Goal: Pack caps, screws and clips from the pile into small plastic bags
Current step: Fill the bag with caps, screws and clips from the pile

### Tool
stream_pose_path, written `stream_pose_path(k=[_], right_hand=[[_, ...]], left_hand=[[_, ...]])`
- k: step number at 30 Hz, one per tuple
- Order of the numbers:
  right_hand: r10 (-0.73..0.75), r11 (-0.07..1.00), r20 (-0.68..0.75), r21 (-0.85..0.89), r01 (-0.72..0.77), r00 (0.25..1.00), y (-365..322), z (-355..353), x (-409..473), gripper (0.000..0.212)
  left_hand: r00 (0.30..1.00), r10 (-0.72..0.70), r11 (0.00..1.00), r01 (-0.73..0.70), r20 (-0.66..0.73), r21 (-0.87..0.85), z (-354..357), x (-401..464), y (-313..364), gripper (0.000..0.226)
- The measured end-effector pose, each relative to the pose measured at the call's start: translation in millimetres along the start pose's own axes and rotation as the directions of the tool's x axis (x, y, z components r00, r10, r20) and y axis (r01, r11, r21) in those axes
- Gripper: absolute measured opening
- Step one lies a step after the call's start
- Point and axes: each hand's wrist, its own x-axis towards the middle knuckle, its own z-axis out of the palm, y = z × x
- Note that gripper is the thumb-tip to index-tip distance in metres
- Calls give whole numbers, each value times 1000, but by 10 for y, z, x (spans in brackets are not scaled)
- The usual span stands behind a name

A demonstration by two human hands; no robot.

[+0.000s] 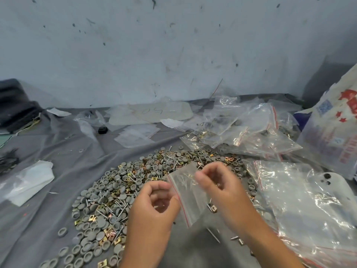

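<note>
small bag point(188, 192) held over the pile point(119, 190), between both hands | left hand point(154, 207) grip pinches its red-lined mouth edge; right hand point(216, 182) grip pinches the far side | step: opening bag | next: spread mouth, drop parts in

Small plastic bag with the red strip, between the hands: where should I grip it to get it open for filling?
Probably at the red-striped mouth edge, which runs along the left side of the small plastic bag. The left hand pinches one lip from the left; the right hand comes from above right for the other lip. The bag is flat and limp, so only the lips part.
</note>
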Motion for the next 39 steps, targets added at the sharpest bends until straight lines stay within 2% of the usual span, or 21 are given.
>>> stream_pose_path(k=[1,3,8,12,15,18,22,26,28,30,32,36,39], right_hand=[[-6,1000,115,6,5,993,-10,72,-65,34],[-42,999,197,-8,45,980,-10,181,-154,30],[-103,992,132,-55,111,986,-11,205,-170,10],[-163,955,114,-233,186,980,-4,234,-169,18],[-154,943,36,-294,158,987,41,243,-150,20],[-132,926,29,-354,133,991,70,235,-148,22],[-136,896,27,-423,135,990,82,226,-157,24],[-102,899,6,-428,95,995,124,147,-99,23],[-90,914,-6,-398,80,996,114,113,-69,19],[-97,925,15,-368,96,995,98,94,-53,17],[-109,933,87,-334,133,990,75,88,-62,16],[-124,938,297,-276,209,947,55,92,-102,14],[-154,887,343,-366,282,927,89,-12,-25,17]], left_hand=[[998,67,996,-66,-12,54,9,-28,15,31],[984,176,974,-171,-20,150,27,-87,26,41],[920,392,864,-365,-8,347,38,-140,48,48],[863,505,790,-456,-12,410,26,-95,3,46],[776,627,696,-516,-71,499,-21,-19,-28,29],[752,657,635,-508,-61,582,-81,50,-58,32],[746,661,519,-533,82,669,-80,67,-138,40],[663,728,421,-633,175,649,-49,18,-212,33],[633,742,387,-672,219,631,-34,10,-216,37],[630,742,377,-674,228,635,-1,23,-223,38],[670,715,412,-636,202,653,36,2,-210,38],[812,575,638,-522,100,566,35,-3,-149,20],[862,490,689,-474,130,549,20,13,-100,48]])
